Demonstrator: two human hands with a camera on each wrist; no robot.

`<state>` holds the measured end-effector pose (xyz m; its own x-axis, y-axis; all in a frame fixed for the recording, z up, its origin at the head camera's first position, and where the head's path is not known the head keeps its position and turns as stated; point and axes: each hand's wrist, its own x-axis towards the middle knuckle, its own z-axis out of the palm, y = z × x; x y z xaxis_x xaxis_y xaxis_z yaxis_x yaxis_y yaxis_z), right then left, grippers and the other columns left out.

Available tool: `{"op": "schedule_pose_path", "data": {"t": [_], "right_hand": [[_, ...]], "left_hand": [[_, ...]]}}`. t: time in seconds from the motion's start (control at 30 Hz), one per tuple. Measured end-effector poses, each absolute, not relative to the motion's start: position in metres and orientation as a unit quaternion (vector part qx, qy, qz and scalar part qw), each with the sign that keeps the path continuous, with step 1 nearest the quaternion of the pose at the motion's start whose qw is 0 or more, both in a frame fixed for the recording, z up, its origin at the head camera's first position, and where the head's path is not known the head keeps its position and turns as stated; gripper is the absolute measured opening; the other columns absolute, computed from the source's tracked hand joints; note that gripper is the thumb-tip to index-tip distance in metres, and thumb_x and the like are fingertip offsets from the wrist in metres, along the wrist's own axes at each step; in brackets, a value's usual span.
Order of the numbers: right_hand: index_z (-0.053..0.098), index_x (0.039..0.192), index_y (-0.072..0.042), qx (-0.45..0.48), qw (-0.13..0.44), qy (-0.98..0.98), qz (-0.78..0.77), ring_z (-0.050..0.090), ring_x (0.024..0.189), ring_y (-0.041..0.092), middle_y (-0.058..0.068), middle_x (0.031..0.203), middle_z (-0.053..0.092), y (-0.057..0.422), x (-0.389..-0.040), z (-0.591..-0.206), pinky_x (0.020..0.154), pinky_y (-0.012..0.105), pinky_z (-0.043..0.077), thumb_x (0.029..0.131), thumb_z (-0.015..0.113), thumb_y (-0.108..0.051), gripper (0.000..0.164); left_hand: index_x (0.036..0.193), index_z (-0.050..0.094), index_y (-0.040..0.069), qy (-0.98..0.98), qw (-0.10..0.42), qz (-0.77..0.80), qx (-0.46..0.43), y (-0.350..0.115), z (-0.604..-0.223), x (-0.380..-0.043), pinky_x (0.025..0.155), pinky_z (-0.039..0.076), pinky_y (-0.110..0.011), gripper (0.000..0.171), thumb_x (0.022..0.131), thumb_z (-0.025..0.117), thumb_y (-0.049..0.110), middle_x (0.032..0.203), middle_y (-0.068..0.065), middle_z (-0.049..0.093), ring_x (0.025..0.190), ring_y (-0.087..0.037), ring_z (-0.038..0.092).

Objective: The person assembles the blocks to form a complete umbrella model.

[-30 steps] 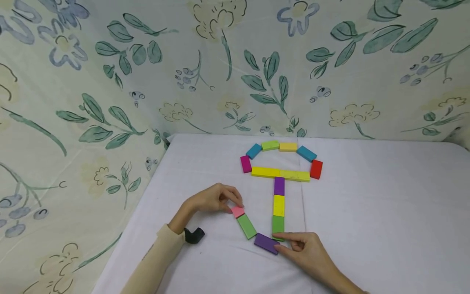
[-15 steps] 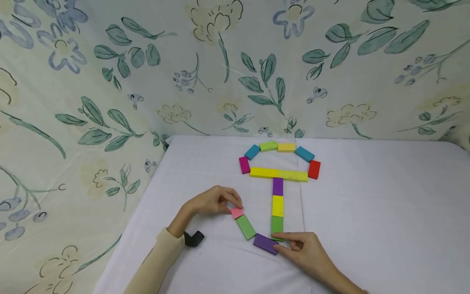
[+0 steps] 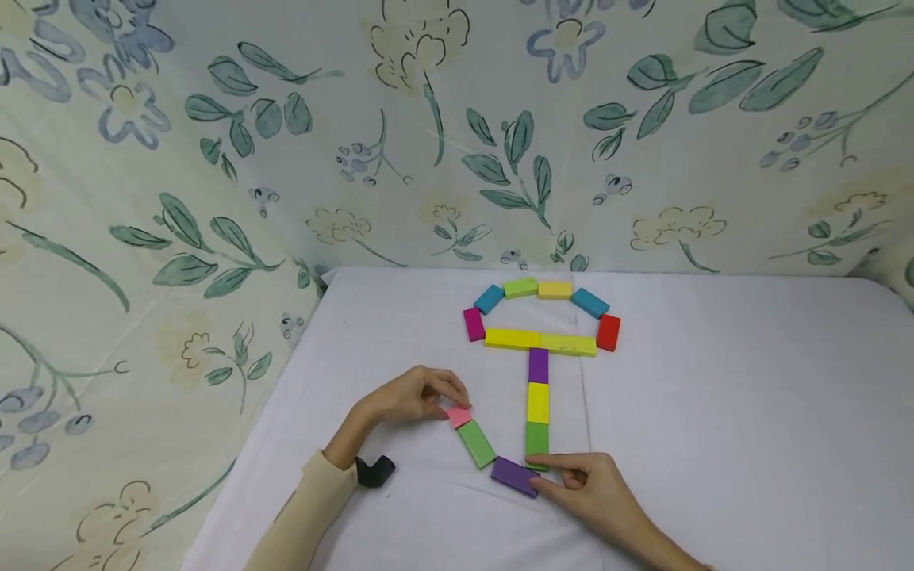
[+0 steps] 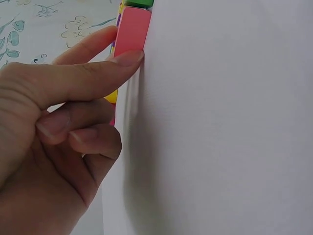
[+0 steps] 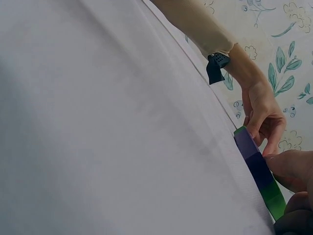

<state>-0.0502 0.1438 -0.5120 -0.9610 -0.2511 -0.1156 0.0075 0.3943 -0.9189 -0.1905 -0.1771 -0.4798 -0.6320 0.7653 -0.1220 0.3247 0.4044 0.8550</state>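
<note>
My left hand [image 3: 417, 396] pinches a small pink block [image 3: 458, 416] between thumb and fingers; in the left wrist view the thumb lies along the near end of the pink block [image 4: 133, 29]. The pink block meets a green block [image 3: 476, 443], which slants down to a dark purple block [image 3: 511, 476]. My right hand [image 3: 596, 488] holds the right end of the purple block, thumb on its near side. Its index fingertip lies over the lower end of another green block [image 3: 537, 440], the bottom of an upright column. In the right wrist view the right hand [image 5: 291, 171] is partly cut off.
Above that green block come a yellow block [image 3: 539, 403] and a purple block [image 3: 539, 366], topped by a yellow bar [image 3: 510, 339]. Several coloured blocks arch over it, ending in a red block [image 3: 608, 333]. A white cloth [image 3: 714, 412] covers the table; floral fabric [image 3: 428, 159] hangs behind.
Both hands stay on the same blocks. The whole scene drifts slightly down and left in the head view.
</note>
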Motion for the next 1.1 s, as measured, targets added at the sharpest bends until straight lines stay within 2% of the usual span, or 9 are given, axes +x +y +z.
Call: {"op": "schedule_pose_path", "data": {"t": [0.17, 0.5, 0.77, 1.1], "right_hand": [[0.083, 0.105, -0.025, -0.068, 0.13, 0.829, -0.54, 0.025, 0.049, -0.002, -0.01, 0.054, 0.031, 0.1439, -0.0498, -0.5096, 0.046, 0.016, 0.022, 0.082, 0.088, -0.032, 0.025], [0.083, 0.104, -0.027, -0.059, 0.138, 0.83, -0.537, 0.026, 0.05, -0.001, -0.009, 0.055, 0.031, 0.1436, -0.0502, -0.5069, 0.047, 0.018, 0.024, 0.082, 0.089, -0.032, 0.024], [0.083, 0.104, -0.027, -0.05, 0.153, 0.829, -0.536, 0.027, 0.049, 0.0, -0.009, 0.055, 0.033, 0.1435, -0.0493, -0.5063, 0.047, 0.017, 0.024, 0.082, 0.088, -0.033, 0.023], [0.083, 0.104, -0.027, -0.055, 0.143, 0.829, -0.537, 0.027, 0.05, -0.001, -0.008, 0.055, 0.033, 0.1426, -0.05, -0.5073, 0.047, 0.017, 0.023, 0.082, 0.088, -0.032, 0.023]], "left_hand": [[0.118, 0.079, 0.008, 0.794, 0.263, 0.427, 0.343, -0.1772, -0.4813, -0.1896, 0.06, 0.036, -0.017, 0.03, 0.091, 0.072, -0.005, 0.123, -0.011, 0.069, 0.062, -0.008, 0.042], [0.117, 0.08, 0.012, 0.802, 0.261, 0.421, 0.333, -0.176, -0.4804, -0.19, 0.06, 0.035, -0.017, 0.033, 0.092, 0.071, -0.006, 0.122, -0.004, 0.069, 0.06, -0.007, 0.041], [0.117, 0.08, 0.009, 0.802, 0.261, 0.423, 0.332, -0.1751, -0.4785, -0.1868, 0.059, 0.034, -0.017, 0.033, 0.091, 0.07, -0.009, 0.122, -0.009, 0.07, 0.06, -0.007, 0.04], [0.116, 0.08, 0.008, 0.8, 0.247, 0.42, 0.349, -0.1749, -0.4799, -0.1871, 0.058, 0.033, -0.017, 0.033, 0.09, 0.07, -0.01, 0.119, -0.01, 0.07, 0.057, -0.005, 0.036]]}}
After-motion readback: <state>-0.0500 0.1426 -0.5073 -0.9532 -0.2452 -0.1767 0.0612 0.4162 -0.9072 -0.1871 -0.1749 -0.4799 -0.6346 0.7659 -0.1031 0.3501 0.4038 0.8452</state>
